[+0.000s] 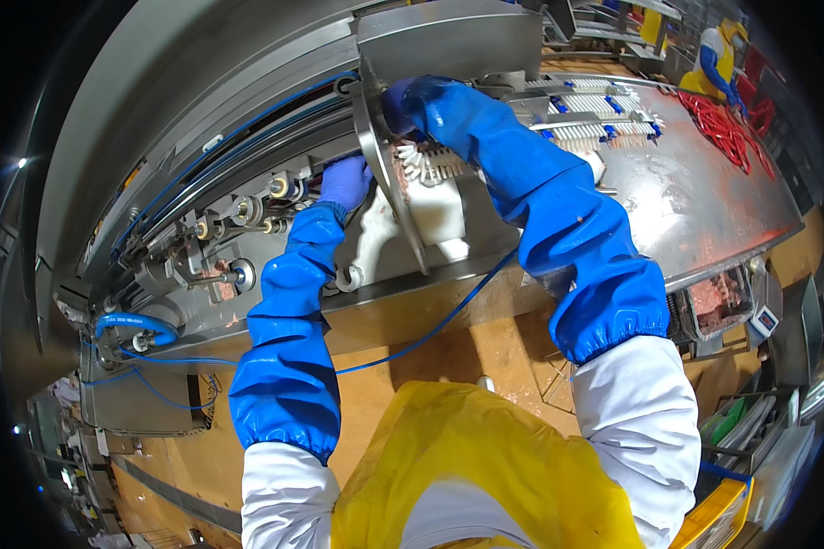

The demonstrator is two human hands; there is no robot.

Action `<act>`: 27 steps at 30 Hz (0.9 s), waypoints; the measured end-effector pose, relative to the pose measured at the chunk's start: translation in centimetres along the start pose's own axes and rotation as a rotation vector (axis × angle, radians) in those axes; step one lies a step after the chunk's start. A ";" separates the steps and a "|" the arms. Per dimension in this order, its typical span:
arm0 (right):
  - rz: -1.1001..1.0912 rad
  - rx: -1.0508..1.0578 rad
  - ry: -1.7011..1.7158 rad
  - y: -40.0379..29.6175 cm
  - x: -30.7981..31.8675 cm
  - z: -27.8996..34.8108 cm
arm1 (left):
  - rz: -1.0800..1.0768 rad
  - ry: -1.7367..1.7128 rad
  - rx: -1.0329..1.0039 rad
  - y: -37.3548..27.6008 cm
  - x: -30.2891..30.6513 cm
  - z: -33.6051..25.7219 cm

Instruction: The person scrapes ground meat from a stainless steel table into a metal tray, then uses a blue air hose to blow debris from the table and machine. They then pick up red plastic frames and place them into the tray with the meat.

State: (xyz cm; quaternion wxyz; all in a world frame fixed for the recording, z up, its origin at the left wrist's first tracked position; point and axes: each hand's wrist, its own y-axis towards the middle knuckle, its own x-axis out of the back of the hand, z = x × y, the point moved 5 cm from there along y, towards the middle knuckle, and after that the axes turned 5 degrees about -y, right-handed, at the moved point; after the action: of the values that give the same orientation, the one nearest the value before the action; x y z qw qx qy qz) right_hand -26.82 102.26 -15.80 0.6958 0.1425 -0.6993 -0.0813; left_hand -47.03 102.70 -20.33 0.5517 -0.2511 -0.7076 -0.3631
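My left hand [345,182], in a purple glove below a blue sleeve cover, reaches in left of an upright steel plate [393,185] of a processing machine; its fingertips are hidden. On the plate's other side, my right hand [399,106] is at the plate's upper part, mostly in shadow and partly behind its sleeve; whether it grips anything does not show. Just below it are white plastic fingers of a conveyor part [431,163] with meat scraps, over a white plastic block [439,209]. Rollers and shafts [247,209] lie left of my left hand.
A steel table [687,206] on the right bears a tangled red cord [717,127] and white toothed belts [590,113]. A blue hose [446,319] hangs along the machine's front edge. Below the table is a bin of meat scraps [717,302]. A co-worker [717,65] stands at the far right.
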 end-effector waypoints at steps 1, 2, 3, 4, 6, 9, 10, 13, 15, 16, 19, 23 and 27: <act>0.017 0.006 -0.011 0.1 -0.2 0.5 | 0.001 -0.034 0.013 -0.3 -0.1 0.7; 0.027 0.017 -0.023 0.3 -0.2 1.0 | 0.001 -0.070 0.022 -0.4 -0.1 1.3; 0.034 0.021 -0.036 0.5 -0.2 1.1 | 0.003 -0.104 0.023 -0.3 0.0 1.5; 0.039 0.026 -0.041 0.5 -0.1 1.2 | 0.038 -0.089 0.041 -0.4 -0.3 1.9; 0.050 0.031 -0.061 0.3 -0.1 1.5 | -0.044 -0.172 0.000 -0.4 -0.1 1.9; 0.063 0.022 -0.085 0.1 0.5 1.1 | -0.074 -0.212 -0.007 -0.3 0.0 1.6; 0.068 0.016 -0.095 -0.1 0.6 0.8 | -0.068 -0.220 -0.005 -0.1 0.2 1.3; 0.076 0.015 -0.107 -0.1 1.0 1.1 | -0.069 -0.218 -0.006 -0.1 0.4 1.7; 0.082 0.011 -0.115 -0.1 1.3 0.9 | -0.026 -0.226 0.009 0.0 0.3 2.3; 0.085 0.017 -0.123 -0.2 1.3 0.7 | 0.020 -0.238 0.028 0.2 0.2 2.5; 0.090 0.025 -0.129 -0.2 1.1 1.3 | 0.072 -0.239 0.040 0.5 0.3 2.7; 0.085 0.035 -0.164 -0.4 1.5 1.2 | 0.044 -0.219 0.013 0.6 0.3 2.4; 0.080 0.059 -0.198 -0.1 1.7 2.0 | 0.054 -0.261 0.015 0.6 -0.3 3.4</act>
State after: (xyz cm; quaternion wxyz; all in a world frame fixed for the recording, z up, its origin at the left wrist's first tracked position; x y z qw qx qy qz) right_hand -28.74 101.46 -14.29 0.6215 0.1264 -0.7717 -0.0465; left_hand -48.52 105.77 -20.95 0.4665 -0.3111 -0.7691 -0.3069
